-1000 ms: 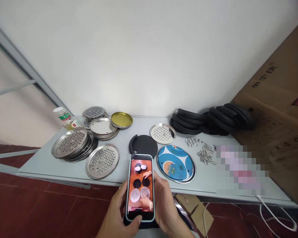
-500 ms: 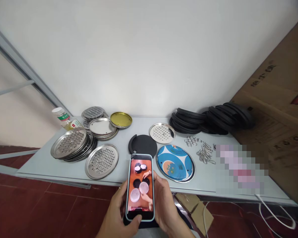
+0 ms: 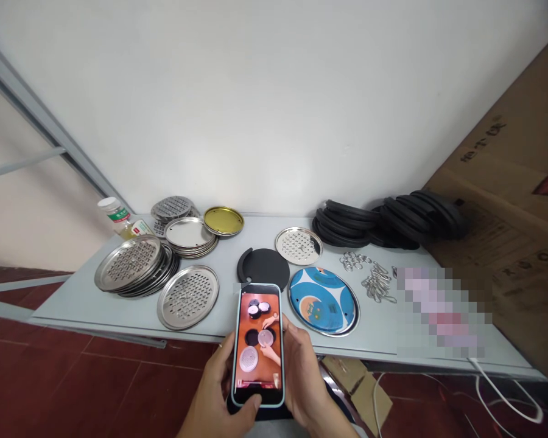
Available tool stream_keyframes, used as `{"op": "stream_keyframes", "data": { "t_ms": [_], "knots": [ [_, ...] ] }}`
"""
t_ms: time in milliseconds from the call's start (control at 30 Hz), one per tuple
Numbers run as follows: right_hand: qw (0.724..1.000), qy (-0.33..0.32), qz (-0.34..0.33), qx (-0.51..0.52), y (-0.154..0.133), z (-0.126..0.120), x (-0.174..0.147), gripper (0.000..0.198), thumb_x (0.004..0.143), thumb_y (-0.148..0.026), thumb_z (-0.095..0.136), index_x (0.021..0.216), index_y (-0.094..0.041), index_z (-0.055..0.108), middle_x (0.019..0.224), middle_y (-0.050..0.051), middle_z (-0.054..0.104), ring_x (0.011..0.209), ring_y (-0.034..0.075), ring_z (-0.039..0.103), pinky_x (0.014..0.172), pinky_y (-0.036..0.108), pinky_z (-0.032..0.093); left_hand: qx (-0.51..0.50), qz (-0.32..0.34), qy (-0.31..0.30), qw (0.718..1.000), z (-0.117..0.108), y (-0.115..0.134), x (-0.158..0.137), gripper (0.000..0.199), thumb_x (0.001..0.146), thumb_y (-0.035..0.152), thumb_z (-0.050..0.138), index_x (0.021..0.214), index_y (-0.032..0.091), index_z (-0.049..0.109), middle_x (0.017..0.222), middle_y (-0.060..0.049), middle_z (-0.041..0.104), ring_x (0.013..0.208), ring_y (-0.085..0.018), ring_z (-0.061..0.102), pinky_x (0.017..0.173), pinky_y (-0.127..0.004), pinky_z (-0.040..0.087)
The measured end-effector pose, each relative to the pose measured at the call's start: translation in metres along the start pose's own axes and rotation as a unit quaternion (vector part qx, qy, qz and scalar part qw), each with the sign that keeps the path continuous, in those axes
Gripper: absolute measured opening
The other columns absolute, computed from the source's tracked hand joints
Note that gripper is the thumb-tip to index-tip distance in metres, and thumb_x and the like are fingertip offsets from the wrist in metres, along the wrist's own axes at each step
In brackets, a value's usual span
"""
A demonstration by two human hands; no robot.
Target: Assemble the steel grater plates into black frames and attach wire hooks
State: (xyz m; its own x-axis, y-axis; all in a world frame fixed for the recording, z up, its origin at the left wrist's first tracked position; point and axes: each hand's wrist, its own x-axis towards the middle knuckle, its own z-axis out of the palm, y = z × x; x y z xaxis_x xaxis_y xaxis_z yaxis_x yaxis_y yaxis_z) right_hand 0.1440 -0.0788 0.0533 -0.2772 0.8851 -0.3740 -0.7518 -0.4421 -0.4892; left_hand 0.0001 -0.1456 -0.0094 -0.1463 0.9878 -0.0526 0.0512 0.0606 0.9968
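Upright between my hands is a smartphone (image 3: 258, 347) in a pale mint case, its screen showing hands working with round discs on an orange surface. My left hand (image 3: 219, 386) grips its left side, the thumb resting at the screen's bottom edge. My right hand (image 3: 304, 371) is wrapped round the right side. Just beyond the phone lies a black round disc (image 3: 265, 267) with a raised curved rim. A blue and white printed round plate (image 3: 322, 301) sits to its right, and a perforated metal disc (image 3: 189, 297) to its left.
At left stand a stack of perforated discs (image 3: 130, 264), a stack of plain metal discs (image 3: 189, 234), a gold lid (image 3: 223, 220) and a bottle (image 3: 119, 218). Black curved pieces (image 3: 344, 224) and metal clips (image 3: 378, 283) lie right, beside a large cardboard box (image 3: 516, 201).
The picture on the phone screen has changed: the disc held in it has shifted. My hands and the things on the table stay as they were.
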Motion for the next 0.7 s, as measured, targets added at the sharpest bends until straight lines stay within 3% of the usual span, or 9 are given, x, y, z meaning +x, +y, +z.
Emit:
{"op": "stream_keyframes", "data": {
  "t_ms": [367, 567, 700],
  "knots": [
    [1.0, 0.019, 0.007, -0.01, -0.003, 0.006, -0.003, 0.039, 0.078, -0.05, 0.07, 0.107, -0.024, 0.07, 0.1, 0.004, 0.075, 0.099, 0.027, 0.067, 0.09, 0.04, 0.052, -0.016, -0.035, 0.006, 0.999, -0.001, 0.014, 0.005, 0.076, 0.078, 0.043, 0.074, 0.146, 0.02, 0.047, 0.143, -0.012, 0.056, 0.134, -0.036, 0.049, 0.106, -0.04, 0.047],
    [0.999, -0.005, 0.035, -0.016, 0.0, 0.0, -0.002, 0.043, 0.082, -0.055, 0.064, 0.107, -0.021, 0.067, 0.097, 0.006, 0.074, 0.087, 0.026, 0.07, 0.071, 0.037, 0.057, -0.025, -0.032, 0.006, 0.999, -0.003, 0.005, 0.001, 0.076, 0.079, 0.047, 0.074, 0.145, 0.022, 0.046, 0.149, -0.011, 0.05, 0.135, -0.035, 0.048, 0.106, -0.039, 0.047],
    [0.998, 0.004, 0.053, -0.025, -0.002, 0.0, -0.003, 0.038, 0.08, -0.054, 0.066, 0.098, -0.021, 0.068, 0.092, 0.006, 0.074, 0.077, 0.025, 0.071, 0.06, 0.034, 0.057, -0.032, -0.033, 0.001, 0.999, -0.005, -0.001, 0.002, 0.077, 0.079, 0.046, 0.074, 0.146, 0.023, 0.044, 0.15, -0.012, 0.049, 0.135, -0.034, 0.049, 0.106, -0.039, 0.047]
  ]
}}
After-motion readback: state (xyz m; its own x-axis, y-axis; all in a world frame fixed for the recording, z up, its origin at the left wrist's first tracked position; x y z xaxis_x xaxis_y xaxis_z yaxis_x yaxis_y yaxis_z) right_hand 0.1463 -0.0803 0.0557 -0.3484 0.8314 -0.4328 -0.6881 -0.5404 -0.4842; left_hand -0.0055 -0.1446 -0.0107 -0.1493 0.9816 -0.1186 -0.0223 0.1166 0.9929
